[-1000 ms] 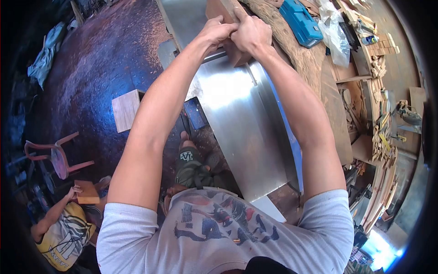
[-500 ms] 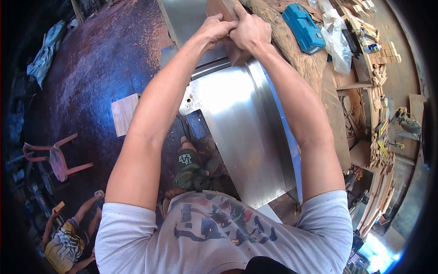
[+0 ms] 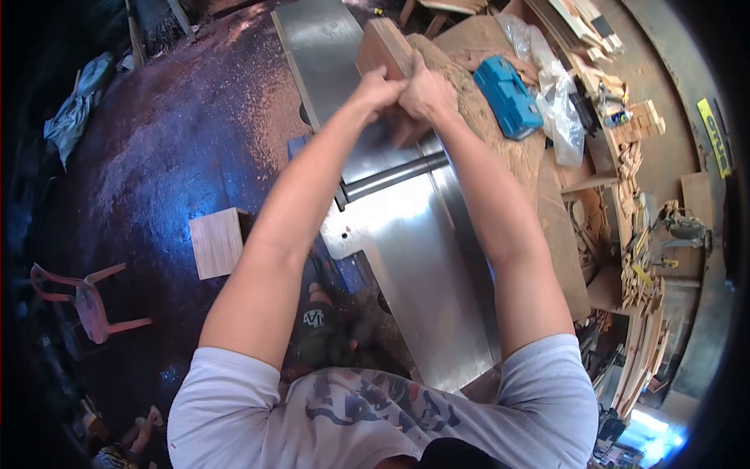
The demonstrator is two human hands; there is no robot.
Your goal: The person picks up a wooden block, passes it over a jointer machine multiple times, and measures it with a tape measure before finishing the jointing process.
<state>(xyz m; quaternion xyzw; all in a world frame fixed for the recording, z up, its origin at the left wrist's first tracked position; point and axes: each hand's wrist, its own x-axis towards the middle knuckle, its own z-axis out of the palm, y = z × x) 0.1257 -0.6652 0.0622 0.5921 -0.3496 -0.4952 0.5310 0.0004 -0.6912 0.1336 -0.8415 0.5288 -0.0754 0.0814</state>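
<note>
Both my hands grip a thick wooden board [image 3: 383, 48], which stands tilted on the far metal table of a jointer [image 3: 324, 39]. My left hand [image 3: 380, 92] is closed on its left side, and my right hand [image 3: 429, 92] wraps over its upper right edge. My hands meet at the thumbs. The board's near end is blurred and lies just beyond the dark cutter slot [image 3: 397, 177]. Nearer to my body is the jointer's shiny near table [image 3: 418, 289]. Some of my fingers are hidden behind the board and hands.
A teal tool case [image 3: 508, 98] and clear plastic [image 3: 561, 117] lie on the right, beside stacked wood offcuts [image 3: 641, 234]. On the floor to the left are a wooden block [image 3: 217, 244], a red chair [image 3: 92, 309] and wood shavings [image 3: 254, 102]. Another person [image 3: 129, 445] is at lower left.
My hands and the board have moved a little farther along the jointer, away from the cutter slot. The view has tilted up, so surroundings sit lower and the other person is mostly out of frame.
</note>
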